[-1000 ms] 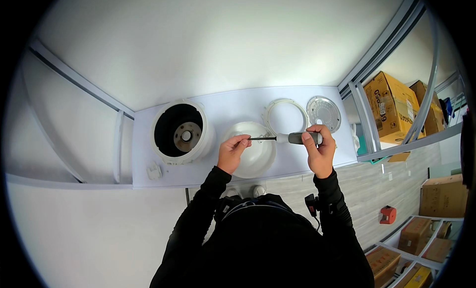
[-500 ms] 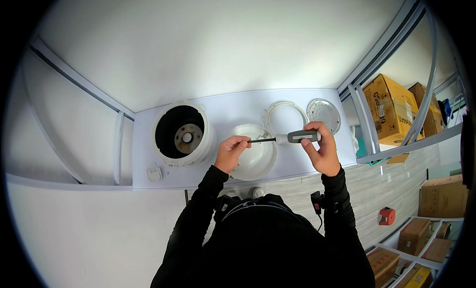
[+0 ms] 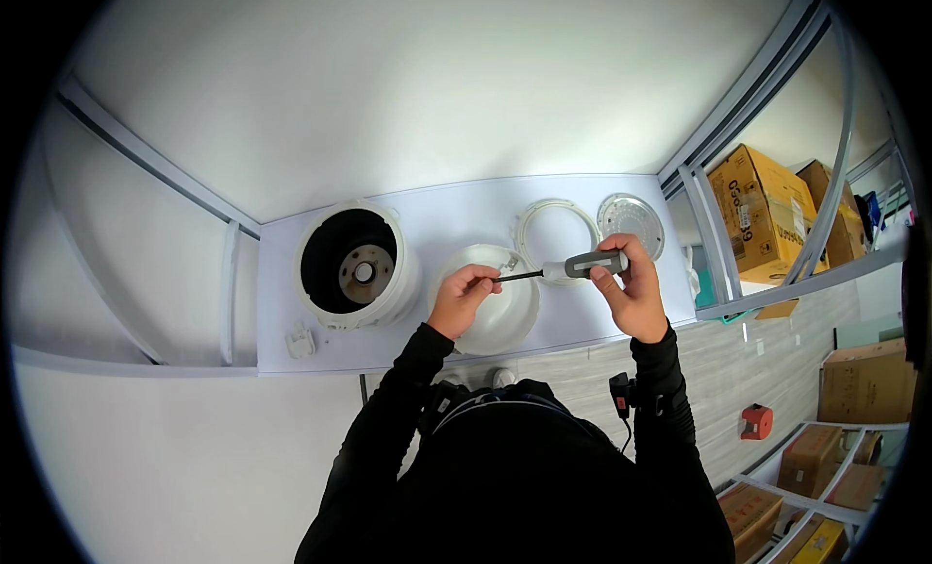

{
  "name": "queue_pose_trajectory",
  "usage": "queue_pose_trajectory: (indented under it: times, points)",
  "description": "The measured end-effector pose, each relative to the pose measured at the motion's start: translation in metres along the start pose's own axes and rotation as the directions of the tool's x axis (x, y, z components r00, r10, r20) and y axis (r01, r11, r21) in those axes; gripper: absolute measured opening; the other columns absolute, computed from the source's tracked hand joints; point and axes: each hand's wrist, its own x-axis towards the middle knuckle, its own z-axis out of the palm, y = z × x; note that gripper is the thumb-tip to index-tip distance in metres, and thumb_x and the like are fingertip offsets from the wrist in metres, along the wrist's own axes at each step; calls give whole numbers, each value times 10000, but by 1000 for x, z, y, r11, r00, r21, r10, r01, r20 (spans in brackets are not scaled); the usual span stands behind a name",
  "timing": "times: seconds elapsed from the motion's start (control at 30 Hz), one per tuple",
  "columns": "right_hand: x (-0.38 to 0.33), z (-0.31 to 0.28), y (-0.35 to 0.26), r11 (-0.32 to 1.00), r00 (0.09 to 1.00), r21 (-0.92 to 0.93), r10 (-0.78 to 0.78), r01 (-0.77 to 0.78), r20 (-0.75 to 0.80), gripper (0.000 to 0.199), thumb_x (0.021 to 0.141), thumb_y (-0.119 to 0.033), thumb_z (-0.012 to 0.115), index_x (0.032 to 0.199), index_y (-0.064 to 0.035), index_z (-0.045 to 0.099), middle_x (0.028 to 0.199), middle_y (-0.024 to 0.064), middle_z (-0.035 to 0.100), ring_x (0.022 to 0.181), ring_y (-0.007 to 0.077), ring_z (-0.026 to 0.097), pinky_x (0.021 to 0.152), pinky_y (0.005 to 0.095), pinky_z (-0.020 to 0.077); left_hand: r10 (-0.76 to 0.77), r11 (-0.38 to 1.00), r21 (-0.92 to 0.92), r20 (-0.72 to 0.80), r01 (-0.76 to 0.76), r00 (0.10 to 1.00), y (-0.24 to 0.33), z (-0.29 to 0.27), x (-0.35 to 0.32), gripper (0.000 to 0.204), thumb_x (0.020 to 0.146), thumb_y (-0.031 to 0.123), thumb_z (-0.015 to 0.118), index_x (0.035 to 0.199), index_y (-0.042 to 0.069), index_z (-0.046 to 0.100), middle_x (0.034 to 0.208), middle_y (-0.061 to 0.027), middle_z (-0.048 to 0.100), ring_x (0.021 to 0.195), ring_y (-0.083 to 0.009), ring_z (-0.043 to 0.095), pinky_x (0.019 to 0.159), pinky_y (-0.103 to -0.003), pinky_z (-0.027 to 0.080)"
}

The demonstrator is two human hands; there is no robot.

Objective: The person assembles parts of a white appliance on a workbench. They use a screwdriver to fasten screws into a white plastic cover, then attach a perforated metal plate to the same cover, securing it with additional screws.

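Note:
A screwdriver (image 3: 581, 266) with a grey and white handle lies level over a white bowl-shaped shell (image 3: 505, 321). My right hand (image 3: 636, 297) grips the handle between thumb and fingers. The fingers of my left hand (image 3: 461, 302) pinch the far end of its dark shaft, hiding the tip; whether a small piece sits there I cannot make out. Left of the shell is a white rice cooker body (image 3: 393, 287), its dark inside and round metal heating plate (image 3: 364, 278) facing up.
A cream-white ring (image 3: 527, 236) and a round silvery lid plate (image 3: 649, 224) lie at the table's back right. Near the front left corner sits a small white part (image 3: 300, 343). Metal posts (image 3: 712, 229) frame the table (image 3: 466, 193); cardboard boxes (image 3: 767, 215) stand to the right.
My left fingers have slid right along the shaft, and the screwdriver is slightly more tilted, handle end higher in view. My right hand has barely moved.

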Motion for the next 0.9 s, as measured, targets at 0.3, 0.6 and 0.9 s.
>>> queue_pose_trajectory:
  times: [0.3, 0.6, 0.9]
  points:
    - [3, 1, 3, 995, 1000, -99, -30, 29, -5, 313, 958, -43, 767, 1232, -28, 615, 1041, 70, 664, 945, 153, 621, 819, 311, 516, 3, 1000, -13, 36, -2, 999, -4, 3, 0, 225, 1086, 69, 647, 1290, -17, 683, 1151, -94, 763, 1090, -194, 743, 1026, -344, 565]
    - [6, 3, -7, 959, 995, -264, -99, 102, 24, 324, 939, -68, 789, 1217, -33, 626, 977, 91, 691, 825, 200, 631, 768, 335, 524, 96, 807, 588, -46, -50, 994, 7, 14, -3, 414, 934, 158, 799, 1316, 45, 689, 1349, -134, 704, 1317, -303, 646, 1098, -439, 515]
    - [9, 14, -8, 858, 963, -438, -224, 268, 150, 330, 914, -28, 764, 1213, -29, 624, 1082, 165, 665, 882, 384, 694, 758, 422, 558, 169, 255, 967, -28, -17, 985, -17, 25, -14, 611, 801, 228, 862, 1367, 84, 685, 1425, -158, 619, 1390, -389, 536, 1169, -523, 431]
